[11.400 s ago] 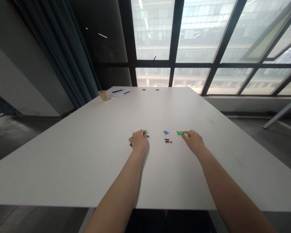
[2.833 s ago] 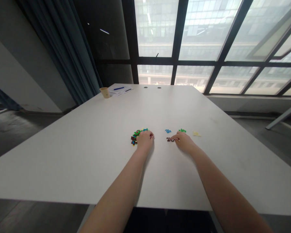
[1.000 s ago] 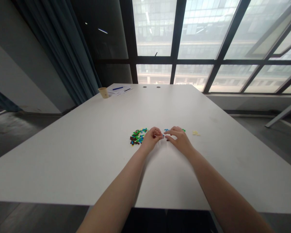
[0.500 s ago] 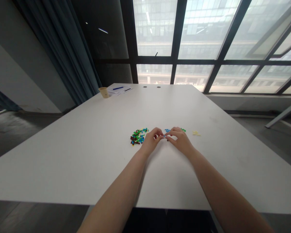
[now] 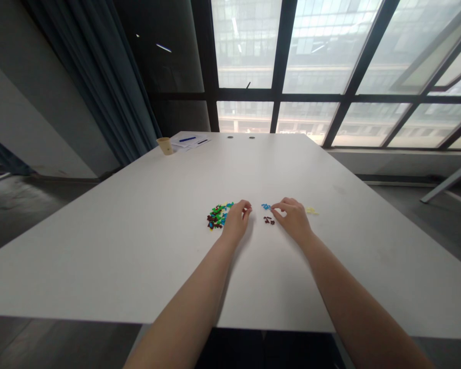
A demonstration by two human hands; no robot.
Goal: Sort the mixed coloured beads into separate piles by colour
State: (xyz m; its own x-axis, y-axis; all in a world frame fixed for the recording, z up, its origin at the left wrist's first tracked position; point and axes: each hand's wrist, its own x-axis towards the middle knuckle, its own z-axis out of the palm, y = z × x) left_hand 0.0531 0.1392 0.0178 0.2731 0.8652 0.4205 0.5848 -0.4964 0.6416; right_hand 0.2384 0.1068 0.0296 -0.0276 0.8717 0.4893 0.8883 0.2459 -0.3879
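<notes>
Green, blue, brown and yellow plastic pieces lie in one mixed pile on the white desk, far too many and too small for me to count, and my left hand sits just to the right of that pile, touching or nearly touching its edge. That hand rests with its fingers curled loosely inward, not spread, and I cannot tell whether it holds a piece. Three smaller groups lie apart from the pile, on the other side of that hand: a cluster of blue pieces, a cluster of dark brown pieces just nearer me, and a cluster of pale yellow pieces past my right hand. My right hand has its fingers curved forward, the tips just beside the blue cluster, and I cannot tell whether they pinch anything. At the far corner of the desk stand one tan paper cup and some papers with two pens on them, one blue, one dark. Two small round holes mark the far edge. Beyond it is a large dark-framed window, with a blue-grey curtain hanging to its left.
</notes>
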